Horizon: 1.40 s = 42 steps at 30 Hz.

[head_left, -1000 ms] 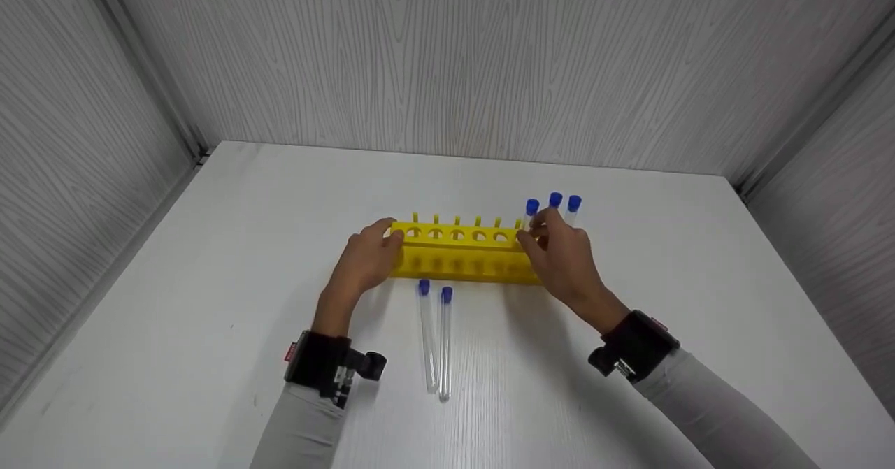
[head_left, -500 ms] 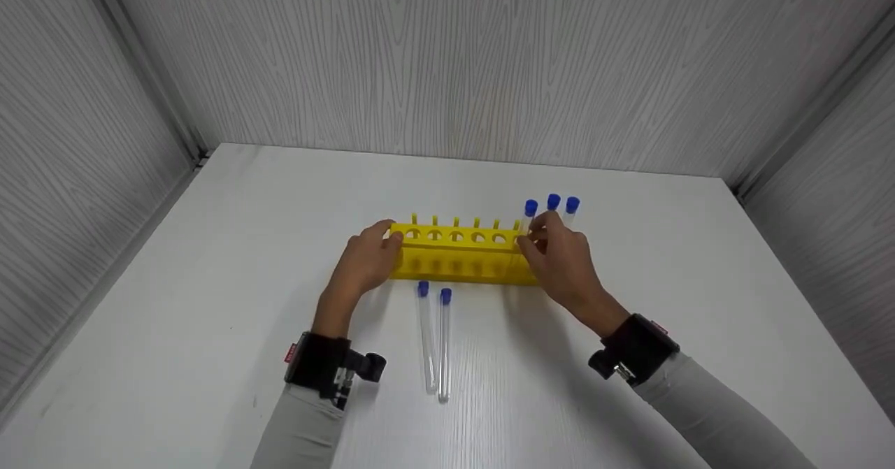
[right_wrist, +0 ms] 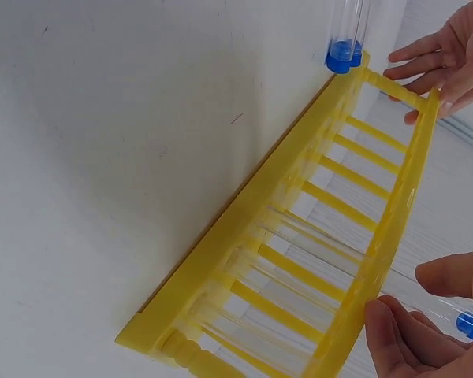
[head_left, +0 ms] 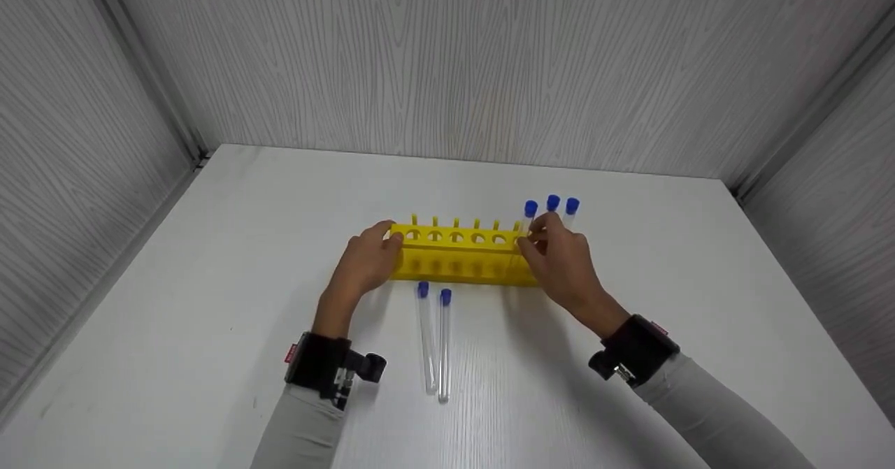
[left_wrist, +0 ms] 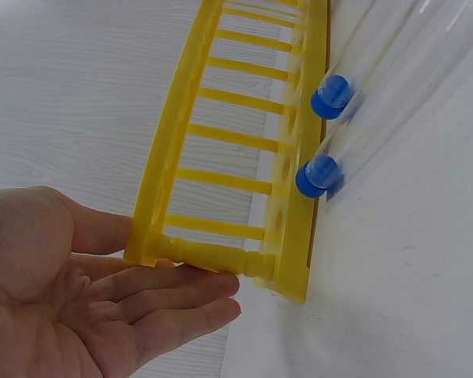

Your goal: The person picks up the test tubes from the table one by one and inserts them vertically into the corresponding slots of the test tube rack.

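Observation:
A yellow test tube rack (head_left: 458,256) stands on the table between my hands. My left hand (head_left: 367,256) grips its left end, the thumb at the top rail and the other fingers along the end post (left_wrist: 213,256). At the right end, several blue-capped test tubes stand in the rack, their caps showing above my right hand (head_left: 563,259). That hand's thumb and fingers pinch the innermost of these, a clear test tube (head_left: 528,220), just above the top rail. Its lower part shows through the rack in the right wrist view.
Two more capped test tubes, a left one (head_left: 427,343) and a right one (head_left: 445,350), lie on the white table (head_left: 280,196) in front of the rack. Grey wood-grain panels (head_left: 447,63) enclose the table at the back and sides.

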Tool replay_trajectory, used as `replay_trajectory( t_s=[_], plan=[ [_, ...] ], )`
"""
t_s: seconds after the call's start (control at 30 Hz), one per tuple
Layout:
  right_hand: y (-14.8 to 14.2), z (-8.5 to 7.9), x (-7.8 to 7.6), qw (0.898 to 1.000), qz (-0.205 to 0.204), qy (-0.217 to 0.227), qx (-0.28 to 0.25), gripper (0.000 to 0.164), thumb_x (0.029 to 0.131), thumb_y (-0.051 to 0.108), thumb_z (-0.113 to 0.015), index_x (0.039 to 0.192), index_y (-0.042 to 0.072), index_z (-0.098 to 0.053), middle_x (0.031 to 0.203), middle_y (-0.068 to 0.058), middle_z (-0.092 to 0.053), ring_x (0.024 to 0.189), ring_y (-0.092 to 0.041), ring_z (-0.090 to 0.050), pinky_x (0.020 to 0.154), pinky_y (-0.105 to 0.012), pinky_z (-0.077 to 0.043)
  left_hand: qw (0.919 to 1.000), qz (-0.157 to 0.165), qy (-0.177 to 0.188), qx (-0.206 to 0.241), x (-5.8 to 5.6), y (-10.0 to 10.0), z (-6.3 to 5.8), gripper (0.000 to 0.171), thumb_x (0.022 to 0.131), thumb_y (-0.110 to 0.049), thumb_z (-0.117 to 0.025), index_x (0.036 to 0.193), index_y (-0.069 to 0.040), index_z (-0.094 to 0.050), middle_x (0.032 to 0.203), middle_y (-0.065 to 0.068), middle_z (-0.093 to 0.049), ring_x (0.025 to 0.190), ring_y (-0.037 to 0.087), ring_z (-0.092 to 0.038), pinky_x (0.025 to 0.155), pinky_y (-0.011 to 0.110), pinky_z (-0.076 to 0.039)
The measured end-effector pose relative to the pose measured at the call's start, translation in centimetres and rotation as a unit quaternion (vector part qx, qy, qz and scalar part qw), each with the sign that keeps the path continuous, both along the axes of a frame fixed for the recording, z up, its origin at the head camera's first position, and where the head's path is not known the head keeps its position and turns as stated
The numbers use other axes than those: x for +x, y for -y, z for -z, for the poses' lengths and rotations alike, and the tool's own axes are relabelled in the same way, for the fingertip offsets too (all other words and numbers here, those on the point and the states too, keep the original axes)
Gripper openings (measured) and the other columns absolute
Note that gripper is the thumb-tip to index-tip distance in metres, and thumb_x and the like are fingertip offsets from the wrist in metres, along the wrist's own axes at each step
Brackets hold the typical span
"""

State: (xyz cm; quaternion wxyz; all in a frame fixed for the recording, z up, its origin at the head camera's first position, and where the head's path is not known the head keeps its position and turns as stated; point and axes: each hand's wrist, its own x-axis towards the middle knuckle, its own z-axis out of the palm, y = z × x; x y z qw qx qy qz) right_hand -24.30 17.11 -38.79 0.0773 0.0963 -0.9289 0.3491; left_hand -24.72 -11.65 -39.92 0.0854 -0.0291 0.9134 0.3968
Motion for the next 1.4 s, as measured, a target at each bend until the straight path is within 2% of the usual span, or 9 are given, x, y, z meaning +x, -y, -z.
replay_trajectory(
  t_s=[0.13,0.23,0.57,0.7,0.87,1.0,1.2,1.3,1.4],
  plan=[
    [-0.1,0.0,0.1,1.0,0.001,-0.005,-0.001,0.027,0.101,0.022,-0.062,0.12,0.004,-0.055,0.122,-0.017,-0.071,0.104,-0.027,-0.069,0.091,-0.038,-0.059,1.0,0.002,-0.002,0.0,0.0,0.0,0.0,0.055,0.11,-0.035,-0.036,0.158,-0.008,-0.034,0.159,0.019,-0.041,0.146,0.037,-0.039,0.121,0.057,-0.028],
    [-0.2,-0.1,0.2,1.0,-0.003,-0.023,-0.003,0.026,0.101,0.022,-0.063,0.118,0.004,-0.056,0.117,-0.017,-0.072,0.101,-0.026,-0.07,0.089,-0.038,-0.06,0.9999,0.005,-0.008,-0.004,0.0,0.1,0.1,0.055,0.11,-0.034,-0.036,0.158,-0.007,-0.035,0.158,0.019,-0.042,0.145,0.037,-0.041,0.121,0.056,-0.029],
    [-1.2,-0.9,0.6,0.992,-0.009,-0.124,-0.012,0.017,0.097,0.018,-0.068,0.104,0.003,-0.062,0.094,-0.013,-0.076,0.08,-0.023,-0.072,0.075,-0.037,-0.062,0.9998,0.008,-0.016,-0.007,0.0,0.3,0.1,0.054,0.11,-0.033,-0.037,0.157,-0.005,-0.036,0.157,0.02,-0.044,0.143,0.036,-0.044,0.119,0.055,-0.032],
    [-1.8,-1.6,0.7,0.986,0.005,-0.167,-0.019,0.013,0.098,0.015,-0.065,0.099,0.002,-0.063,0.086,-0.011,-0.074,0.072,-0.021,-0.067,0.07,-0.033,-0.06,1.0,0.004,-0.004,-0.004,0.0,0.3,0.0,0.054,0.11,-0.033,-0.036,0.157,-0.006,-0.035,0.157,0.02,-0.043,0.143,0.035,-0.044,0.12,0.055,-0.031],
    [-2.7,-2.2,0.6,0.979,0.042,-0.195,-0.038,0.012,0.097,0.014,-0.064,0.097,0.002,-0.063,0.085,-0.01,-0.072,0.07,-0.02,-0.063,0.068,-0.025,-0.054,1.0,0.006,-0.006,-0.004,-0.1,0.3,-0.1,0.054,0.11,-0.032,-0.036,0.157,-0.006,-0.035,0.158,0.02,-0.043,0.144,0.035,-0.043,0.121,0.054,-0.03],
    [-3.6,-2.3,0.3,0.978,0.081,-0.186,-0.054,0.014,0.098,0.017,-0.064,0.097,0.002,-0.064,0.085,-0.01,-0.071,0.071,-0.02,-0.061,0.066,-0.022,-0.051,0.9999,0.007,-0.007,-0.005,-0.2,0.2,-0.1,0.054,0.11,-0.033,-0.036,0.157,-0.006,-0.035,0.158,0.019,-0.042,0.145,0.035,-0.042,0.121,0.054,-0.03],
    [-4.9,-2.1,-0.3,0.977,0.141,-0.142,-0.077,0.021,0.101,0.022,-0.059,0.104,0.003,-0.064,0.089,-0.012,-0.069,0.075,-0.022,-0.058,0.066,-0.024,-0.049,1.0,0.004,-0.005,-0.001,-0.1,0.3,0.0,0.055,0.11,-0.034,-0.036,0.157,-0.006,-0.036,0.158,0.02,-0.043,0.142,0.035,-0.044,0.121,0.055,-0.03],
    [-5.4,-2.1,-0.7,0.976,0.162,-0.11,-0.097,0.025,0.102,0.026,-0.057,0.109,0.003,-0.064,0.096,-0.013,-0.068,0.081,-0.024,-0.059,0.07,-0.028,-0.05,0.9998,0.007,-0.016,-0.002,-0.1,0.4,0.1,0.054,0.11,-0.032,-0.037,0.156,-0.005,-0.037,0.156,0.021,-0.044,0.143,0.038,-0.043,0.119,0.057,-0.031],
    [-6.0,-2.0,-1.0,0.974,0.186,-0.052,-0.12,0.029,0.103,0.029,-0.054,0.117,0.005,-0.063,0.105,-0.012,-0.067,0.088,-0.023,-0.06,0.076,-0.029,-0.052,0.9998,0.006,-0.02,-0.003,-0.2,0.4,0.2,0.054,0.11,-0.032,-0.037,0.156,-0.005,-0.037,0.156,0.022,-0.044,0.144,0.04,-0.041,0.119,0.057,-0.032]
  ],
)
